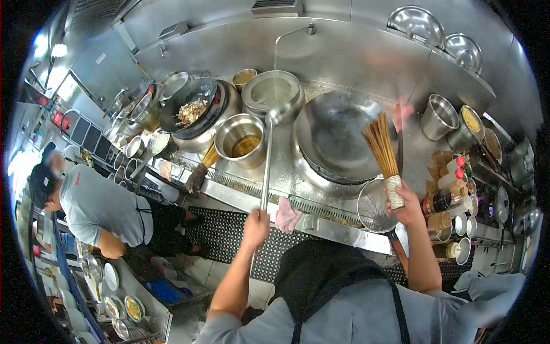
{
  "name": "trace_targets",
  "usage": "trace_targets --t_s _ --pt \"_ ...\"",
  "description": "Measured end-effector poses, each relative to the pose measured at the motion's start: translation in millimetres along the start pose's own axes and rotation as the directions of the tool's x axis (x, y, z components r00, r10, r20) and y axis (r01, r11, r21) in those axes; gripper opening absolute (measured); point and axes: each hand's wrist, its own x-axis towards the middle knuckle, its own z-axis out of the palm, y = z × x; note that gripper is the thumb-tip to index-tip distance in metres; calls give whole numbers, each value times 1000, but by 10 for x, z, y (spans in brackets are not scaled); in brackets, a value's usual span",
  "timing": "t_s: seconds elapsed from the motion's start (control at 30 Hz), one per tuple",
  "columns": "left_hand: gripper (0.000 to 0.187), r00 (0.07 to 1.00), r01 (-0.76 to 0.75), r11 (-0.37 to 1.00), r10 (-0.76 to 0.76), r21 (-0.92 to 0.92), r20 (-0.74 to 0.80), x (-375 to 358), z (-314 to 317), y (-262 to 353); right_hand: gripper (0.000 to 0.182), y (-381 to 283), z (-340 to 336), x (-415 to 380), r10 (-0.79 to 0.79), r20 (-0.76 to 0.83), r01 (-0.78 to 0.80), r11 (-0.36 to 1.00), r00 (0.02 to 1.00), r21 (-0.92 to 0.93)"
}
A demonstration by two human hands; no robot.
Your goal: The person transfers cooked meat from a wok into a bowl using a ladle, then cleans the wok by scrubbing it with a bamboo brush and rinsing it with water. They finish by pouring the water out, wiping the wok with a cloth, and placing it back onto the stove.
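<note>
My left hand is closed around the long handle of a metal ladle. The ladle's bowl reaches to the front rim of a round water pot, near a thin stream falling from the tap. In my right hand is a bamboo wok brush, gripped by its wrapped handle with the bristles pointing up. Those bristles stand in front of the right side of a large wok, whose inside looks dark and wet. Below the brush, a wire strainer lies at the counter's front edge.
To the left, a second wok holds chopped food. A metal pot with brown liquid and another brush are beside it. A pink cloth hangs on the front edge. Seasoning bottles stand right. A co-worker bends at far left.
</note>
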Motion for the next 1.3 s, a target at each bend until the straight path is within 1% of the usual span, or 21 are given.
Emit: trace_targets --t_s 0.03,0.07,0.1,0.13,0.17,0.23,0.27,0.33,0.4,0.47,0.53,0.63,0.73,0.83,0.9,1.0,1.03,1.07,1.13,1.23,1.3 --pt "37 997 -47 996 42 -70 -60 142 -187 507 49 33 -28 44 -6 -4 6 1000 1000 -7" --pt "38 980 -131 991 131 14 -148 793 -90 346 48 72 -43 79 -12 -9 12 1000 1000 -13" --pt "38 967 -143 979 169 142 -191 1025 -255 788 49 137 -45 111 -14 -58 12 999 998 -35" --pt "40 967 -121 987 142 107 -212 1401 -336 1018 51 211 -29 138 -19 -106 13 998 994 -57" --pt "37 913 -182 949 261 258 -313 1881 -320 1025 52 258 1 144 -28 -154 16 997 988 -79" --pt "32 943 -89 911 208 403 -261 2644 -425 1203 51 335 80 38 -102 -167 87 992 981 -90" --pt "35 967 -179 784 251 594 -39 3365 -375 968 51 350 138 -28 -135 -175 120 988 975 -98" --pt "26 981 -163 888 192 430 -23 3741 -386 1136 54 302 254 -232 -96 -230 73 992 968 -106" --pt "18 996 -11 1000 12 -9 90 3881 -342 1372 55 398 197 -368 -109 -265 91 993 958 -80" --pt "10 973 195 882 -119 -430 196 3843 -260 1563 56 422 144 -454 -92 -240 80 995 966 -61" --pt "2 938 348 552 -217 -758 272 3778 -199 1730 57 436 121 -498 -70 -245 59 997 967 -52" --pt "6 940 336 288 -168 -897 298 3657 -236 1898 59 417 142 -487 -50 -253 44 999 966 -27" --pt "8 925 377 41 -66 -925 374 3680 -350 1906 59 395 214 -381 -56 -265 59 998 963 3" --pt "12 898 437 -26 61 -899 435 3539 -582 1996 62 218 313 -284 -32 -253 9 996 967 -92" --pt "13 872 487 -45 84 -872 483 3316 -796 2128 64 176 205 -51 -118 -199 56 955 973 -293" --pt "14 832 543 -23 151 -840 534 3103 -1040 2265 71 -59 25 303 -197 -83 103 774 977 -625" --pt "16 805 579 3 159 -816 572 3040 -1125 2292 69 -152 -9 394 -386 33 193 383 922 -904" --pt "19 774 616 30 165 -787 611 2959 -1189 2315 67 -251 -37 475 -484 219 196 -100 847 -976" --pt "35 787 607 20 123 -795 604 2574 -1284 2468 63 -545 245 546 -278 -11 -56 -156 961 -986" --pt "35 753 645 35 140 -763 643 2100 -1364 2585 52 -600 492 726 -90 -1 -34 -371 996 -928" --pt "34 722 676 62 144 -734 677 1902 -1367 2602 40 -351 532 969 -122 73 26 -349 990 -937"
